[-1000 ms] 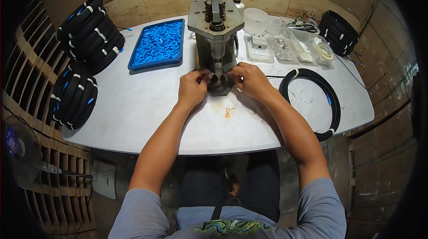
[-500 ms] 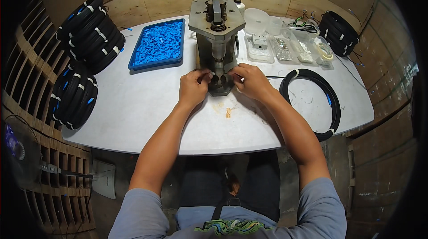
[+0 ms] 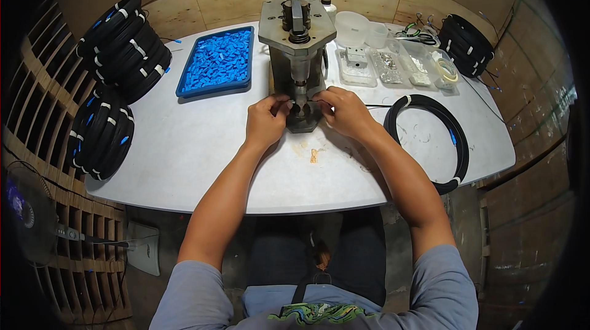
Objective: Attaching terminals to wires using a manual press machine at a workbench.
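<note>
the white bench [image 3: 184,158] has a curved near edge, and the stretch of it between that edge and the hands is bare apart from a few small scraps [image 3: 314,156]. a grey metal press [image 3: 298,53] stands upright at the middle, its long axis vertical, its base toward the person. the left hand [image 3: 265,122] and the right hand [image 3: 344,111] meet at the foot of the press, fingertips drawn together at the tooling; whether each grip pinches a small part cannot be told. far left, a blue tray [image 3: 216,62] holds a heap of small blue pieces. far right, clear trays [image 3: 387,65] hold small metal bits. a black cable coil [image 3: 430,139] lies flat right of the hands; stacked black coils [image 3: 123,47] crowd the left edge.
</note>
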The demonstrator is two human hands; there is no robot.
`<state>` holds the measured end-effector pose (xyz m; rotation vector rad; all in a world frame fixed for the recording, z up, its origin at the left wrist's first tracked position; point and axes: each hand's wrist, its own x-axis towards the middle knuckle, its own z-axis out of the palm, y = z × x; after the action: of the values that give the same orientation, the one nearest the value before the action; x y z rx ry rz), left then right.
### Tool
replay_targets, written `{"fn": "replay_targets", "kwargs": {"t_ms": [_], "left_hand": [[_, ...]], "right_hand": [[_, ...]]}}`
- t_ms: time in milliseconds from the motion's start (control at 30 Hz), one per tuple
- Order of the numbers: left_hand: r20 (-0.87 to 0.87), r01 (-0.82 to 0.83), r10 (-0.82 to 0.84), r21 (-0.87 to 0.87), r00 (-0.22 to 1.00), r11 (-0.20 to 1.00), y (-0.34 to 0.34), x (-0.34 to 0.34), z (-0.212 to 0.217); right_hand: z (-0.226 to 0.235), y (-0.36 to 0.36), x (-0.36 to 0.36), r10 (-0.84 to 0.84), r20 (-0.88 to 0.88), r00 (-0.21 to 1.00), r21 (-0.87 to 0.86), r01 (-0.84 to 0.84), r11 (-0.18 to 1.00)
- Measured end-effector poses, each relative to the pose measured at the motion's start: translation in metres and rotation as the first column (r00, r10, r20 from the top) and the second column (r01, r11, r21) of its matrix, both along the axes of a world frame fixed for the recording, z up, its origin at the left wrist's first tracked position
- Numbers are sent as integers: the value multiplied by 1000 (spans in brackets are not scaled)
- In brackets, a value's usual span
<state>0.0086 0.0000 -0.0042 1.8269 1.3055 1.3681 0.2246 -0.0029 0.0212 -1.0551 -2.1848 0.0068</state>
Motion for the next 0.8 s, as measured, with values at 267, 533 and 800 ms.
{"fn": "replay_targets", "kwargs": {"t_ms": [267,533,800], "left_hand": [[-24,11,-11,-6,1000,1000,-1,0,2],[10,2,-2,3,1000,1000,0,1,0],[8,14,-14,-9,1000,1000,-1,0,1]], "right_hand": [[2,-1,1,-8,34,999,-27,9,1000],[1,-2,0,1,3,1000,-8,-1,1000],[1,-1,1,10,25,1000,-1,-10,1000]]}}
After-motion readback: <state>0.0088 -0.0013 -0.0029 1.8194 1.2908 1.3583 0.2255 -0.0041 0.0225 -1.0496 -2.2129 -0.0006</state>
